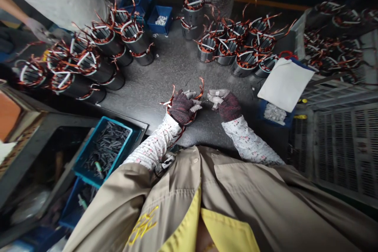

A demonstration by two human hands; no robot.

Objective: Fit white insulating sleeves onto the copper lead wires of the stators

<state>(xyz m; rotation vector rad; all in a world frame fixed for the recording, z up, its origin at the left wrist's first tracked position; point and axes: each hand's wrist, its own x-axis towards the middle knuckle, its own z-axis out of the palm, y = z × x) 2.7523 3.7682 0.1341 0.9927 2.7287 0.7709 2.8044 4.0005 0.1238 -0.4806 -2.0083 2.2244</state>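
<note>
In front of me on the dark table stands a motor stator with copper lead wires sticking up, its body mostly hidden by my left hand. My left hand, in a dark glove with pale fingertips, is closed over the stator's top. Close by on the right is my right hand, gloved alike and apart from the stator. Its fingers are drawn together and point left toward the leads; anything small between them is too fine to make out.
Stacked stators stand at left, more stators at back right. A teal bin of dark strips is at lower left. White paper covers part of a blue bin at right, beside grey crates. Two co-workers work across the table.
</note>
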